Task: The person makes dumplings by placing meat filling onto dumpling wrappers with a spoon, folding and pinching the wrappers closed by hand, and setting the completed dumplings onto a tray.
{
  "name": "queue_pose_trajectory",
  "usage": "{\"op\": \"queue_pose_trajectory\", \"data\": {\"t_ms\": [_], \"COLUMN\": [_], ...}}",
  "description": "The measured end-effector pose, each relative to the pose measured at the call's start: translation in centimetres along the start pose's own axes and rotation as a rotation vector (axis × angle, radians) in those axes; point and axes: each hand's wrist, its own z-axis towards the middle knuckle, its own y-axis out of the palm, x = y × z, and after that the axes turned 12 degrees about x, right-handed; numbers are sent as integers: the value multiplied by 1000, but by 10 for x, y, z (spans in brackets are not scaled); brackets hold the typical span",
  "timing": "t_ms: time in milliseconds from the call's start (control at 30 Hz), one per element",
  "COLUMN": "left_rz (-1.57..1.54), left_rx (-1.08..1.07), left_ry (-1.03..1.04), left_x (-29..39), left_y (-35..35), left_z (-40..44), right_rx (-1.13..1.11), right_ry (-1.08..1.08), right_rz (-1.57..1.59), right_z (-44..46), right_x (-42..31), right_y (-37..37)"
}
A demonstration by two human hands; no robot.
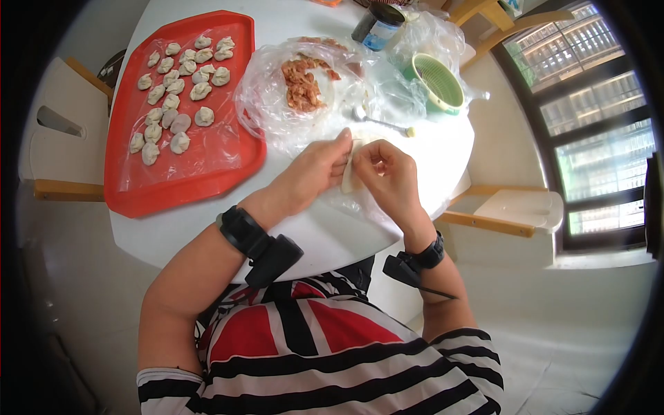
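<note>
On the white table [311, 238], I count one red tray [115, 176], one spoon [379, 123], one jar [377, 28], one green basket [438, 79] and roughly twenty-five dumplings [204, 116] — clustering prevents an exact figure. One pale wrapper [351, 180] is located between the two hands. Left hand [317, 171]: fingers curled, nearly closed, holding the wrapper's left side. Right hand [389, 173]: thumb and forefinger pinched together at its right side. Fingers hide part of the wrapper from my view. Beyond it, meat filling [302, 86] lies on crumpled clear plastic [259, 114] — glare washes out the right tabletop.
</note>
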Motion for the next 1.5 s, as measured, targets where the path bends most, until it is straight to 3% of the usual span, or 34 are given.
{"op": "queue_pose_trajectory", "data": {"t_ms": [233, 733, 800, 933, 1000, 1200, 1500], "left_rz": [-57, 105, 387, 616, 821, 823, 765], "left_rx": [13, 9, 32, 62, 93, 89, 63], "left_ry": [-20, 139, 196, 292, 435, 580, 425], "left_x": [2, -4, -7, -9, -9, -12, -5], "left_y": [-3, -2, -10, -10, -6, -1, -2], "left_z": [-1, 0, 5, 4, -1, -2, -4], "right_rx": [15, 5, 10, -9, 36, 40, 25], "right_ry": [57, 87, 59, 34, -23, 0, 38], "right_rz": [71, 190, 175, 103, 87, 102, 164], "right_z": [0, -1, -1, -1, -1, -1, -1], "right_x": [2, 4, 3, -2, -3, -5, -1], "right_y": [1, -2, -3, -5, -4, -5, -4]}}
